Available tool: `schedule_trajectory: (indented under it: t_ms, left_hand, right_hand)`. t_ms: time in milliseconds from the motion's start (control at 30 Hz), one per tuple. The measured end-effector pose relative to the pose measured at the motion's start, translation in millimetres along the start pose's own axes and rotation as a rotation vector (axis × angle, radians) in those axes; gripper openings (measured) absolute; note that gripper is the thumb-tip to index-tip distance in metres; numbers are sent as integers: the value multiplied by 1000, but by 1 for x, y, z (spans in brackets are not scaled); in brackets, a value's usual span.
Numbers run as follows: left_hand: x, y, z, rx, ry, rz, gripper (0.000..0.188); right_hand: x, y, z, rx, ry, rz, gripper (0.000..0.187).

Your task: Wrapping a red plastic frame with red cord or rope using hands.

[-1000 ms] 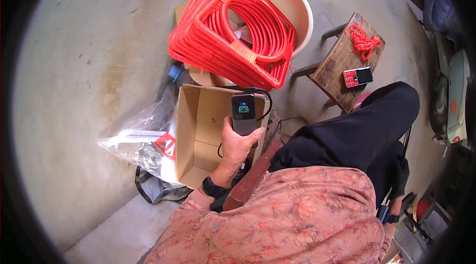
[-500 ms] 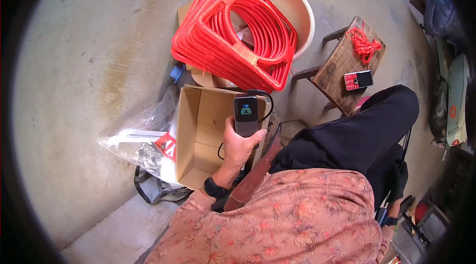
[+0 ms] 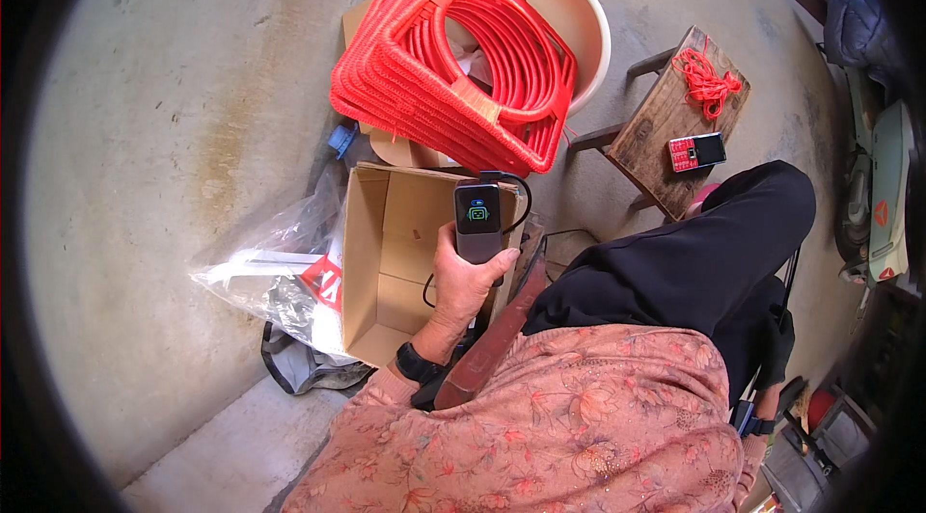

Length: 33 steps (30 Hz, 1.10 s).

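Note:
My left hand (image 3: 461,283) is wrapped round a dark grey handheld device (image 3: 478,238) with a small lit screen, and a black cable (image 3: 526,200) loops from its top. The device is upright, over the right edge of an open cardboard box (image 3: 365,262). A black band circles my left wrist. Far down at the right, beside my black trousers, is my right hand (image 3: 775,359), in what looks like a dark glove; its fingers do not show clearly. Beyond the box, a stack of red cord-wrapped square frames with round openings (image 3: 410,55) leans on a cream tub (image 3: 593,40).
A wooden stool (image 3: 646,161) at the right bears a tangle of red cord (image 3: 709,84) and a red keypad phone (image 3: 696,152). Clear plastic bagging (image 3: 280,262) lies left of the box. A reddish-brown wooden piece (image 3: 497,344) slants beside my left forearm. A pale green scooter-like vehicle (image 3: 887,195) stands far right.
The glowing icon on the device's screen has altered slightly. Both hands stay where they were, and the view has shifted only a little.

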<state>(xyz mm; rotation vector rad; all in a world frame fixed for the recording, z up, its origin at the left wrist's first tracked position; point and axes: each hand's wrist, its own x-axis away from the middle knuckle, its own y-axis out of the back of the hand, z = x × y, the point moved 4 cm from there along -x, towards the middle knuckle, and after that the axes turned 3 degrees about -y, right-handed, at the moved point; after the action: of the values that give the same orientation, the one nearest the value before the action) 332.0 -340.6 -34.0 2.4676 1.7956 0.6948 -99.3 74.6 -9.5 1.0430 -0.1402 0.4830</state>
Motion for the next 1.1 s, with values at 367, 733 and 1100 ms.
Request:
schedule_trajectory:
  t_ms: [367, 733, 1100]
  left_hand:
    - [-2, 0, 4, -10, -21, 0, 68]
    - [-1, -1, 5, 50, 11, 28, 66]
    - [-2, -3, 5, 66, 18, 35, 68]
  right_hand:
    - [-1, 0, -1, -10, 39, 1, 30]
    - [4, -4, 11, -107, -60, 25, 32]
    - [0, -2, 3, -79, -18, 26, 32]
